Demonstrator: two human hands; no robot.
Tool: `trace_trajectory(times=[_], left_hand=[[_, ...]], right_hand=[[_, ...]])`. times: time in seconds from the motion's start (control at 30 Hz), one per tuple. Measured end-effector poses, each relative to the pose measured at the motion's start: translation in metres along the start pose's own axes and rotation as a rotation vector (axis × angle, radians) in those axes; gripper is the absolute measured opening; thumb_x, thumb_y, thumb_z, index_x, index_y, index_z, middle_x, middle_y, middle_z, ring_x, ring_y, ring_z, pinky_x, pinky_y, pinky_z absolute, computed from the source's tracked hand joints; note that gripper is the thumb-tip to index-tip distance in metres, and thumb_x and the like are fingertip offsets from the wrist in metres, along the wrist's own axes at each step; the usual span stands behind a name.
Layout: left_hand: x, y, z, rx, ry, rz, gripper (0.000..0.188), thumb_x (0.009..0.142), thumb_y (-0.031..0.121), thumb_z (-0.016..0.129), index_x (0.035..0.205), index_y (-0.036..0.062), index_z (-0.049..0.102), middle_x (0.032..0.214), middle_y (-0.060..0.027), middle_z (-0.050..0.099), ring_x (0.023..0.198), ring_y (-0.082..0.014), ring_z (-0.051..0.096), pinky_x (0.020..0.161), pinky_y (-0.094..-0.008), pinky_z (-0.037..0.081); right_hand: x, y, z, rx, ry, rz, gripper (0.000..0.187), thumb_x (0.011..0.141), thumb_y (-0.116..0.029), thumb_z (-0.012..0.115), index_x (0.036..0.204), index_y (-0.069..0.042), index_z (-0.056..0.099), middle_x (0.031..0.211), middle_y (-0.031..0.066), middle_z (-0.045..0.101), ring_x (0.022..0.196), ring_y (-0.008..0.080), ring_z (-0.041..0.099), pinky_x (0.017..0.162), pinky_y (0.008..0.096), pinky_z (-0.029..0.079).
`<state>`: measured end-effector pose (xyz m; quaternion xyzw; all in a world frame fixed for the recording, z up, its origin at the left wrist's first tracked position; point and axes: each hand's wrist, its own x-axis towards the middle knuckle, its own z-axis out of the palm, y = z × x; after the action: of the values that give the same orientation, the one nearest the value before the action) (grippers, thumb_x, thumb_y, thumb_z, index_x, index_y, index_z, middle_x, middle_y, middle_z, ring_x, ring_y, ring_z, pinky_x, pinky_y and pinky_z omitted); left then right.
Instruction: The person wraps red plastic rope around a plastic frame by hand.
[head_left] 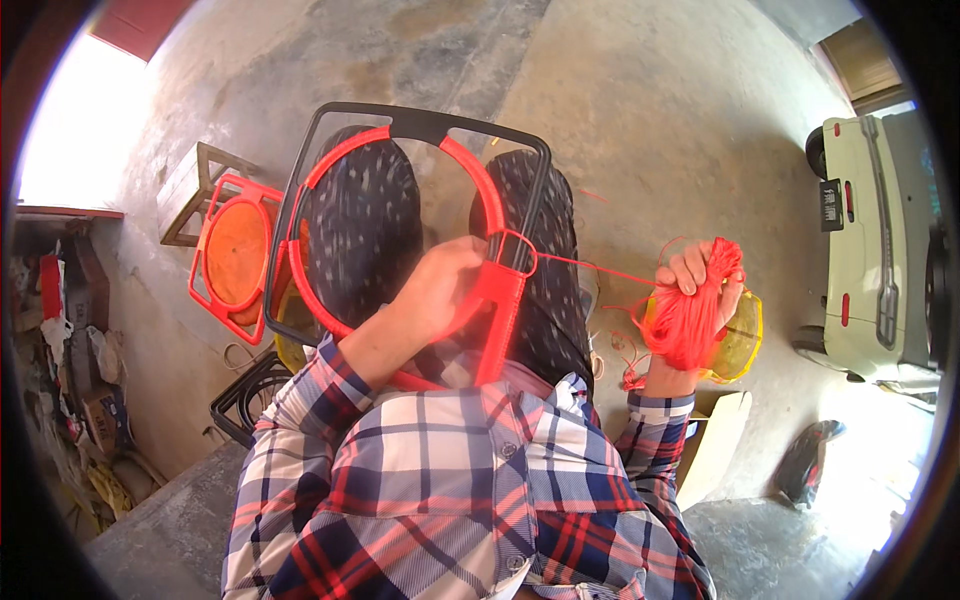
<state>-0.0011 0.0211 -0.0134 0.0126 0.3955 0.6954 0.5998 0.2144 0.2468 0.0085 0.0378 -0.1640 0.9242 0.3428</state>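
A black frame point(465, 120) with rounded corners rests across my lap, a round ring point(484, 190) inside it mostly wrapped in red. My left hand point(445, 285) is closed on the frame's right side, by the red-wrapped lower right part point(500, 300); its fingertips are partly hidden. Out to the right, my right hand point(690, 272) is closed around a thick bundle of red cord point(688, 325). One strand point(600, 268) runs taut from the bundle to a loose loop point(533, 250) around the frame's right side.
On the left, an orange-seated item with a red frame point(235, 255) stands by a wooden stool point(190, 190). A yellow translucent container point(742, 340) sits behind my right hand. Red cord scraps point(630, 365) lie nearby. A pale green vehicle point(855, 230) is at far right; clutter point(85, 370) fills the left edge.
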Motion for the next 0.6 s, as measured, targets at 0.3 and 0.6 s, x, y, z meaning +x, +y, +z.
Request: trace_trajectory(times=[0.3, 0.6], left_hand=[[-0.001, 0.002, 0.006, 0.077, 0.045, -0.022, 0.024, 0.087, 0.014, 0.046, 0.103, -0.0016, 0.057, 0.088, -0.0103, 0.066, 0.071, -0.0187, 0.065, 0.053, -0.0296, 0.052], [-0.005, 0.008, 0.017, 0.129, 0.081, 0.024, 0.022, 0.083, 0.013, 0.046, 0.098, 0.0007, 0.056, 0.082, -0.0075, 0.063, 0.06, -0.0156, 0.062, 0.044, -0.0267, 0.051]], right_hand=[[-0.004, 0.095, 0.03, -1.002, 0.17, 0.336, 0.018, 0.085, -0.005, 0.069, 0.1, -0.002, 0.059, 0.087, 0.0033, 0.064, 0.065, 0.0081, 0.056, 0.06, 0.024, 0.047], [0.001, 0.108, 0.019, -1.109, 0.195, 0.46, 0.024, 0.083, -0.005, 0.073, 0.102, -0.002, 0.059, 0.085, -0.0026, 0.061, 0.077, 0.0054, 0.055, 0.07, 0.0225, 0.048]])
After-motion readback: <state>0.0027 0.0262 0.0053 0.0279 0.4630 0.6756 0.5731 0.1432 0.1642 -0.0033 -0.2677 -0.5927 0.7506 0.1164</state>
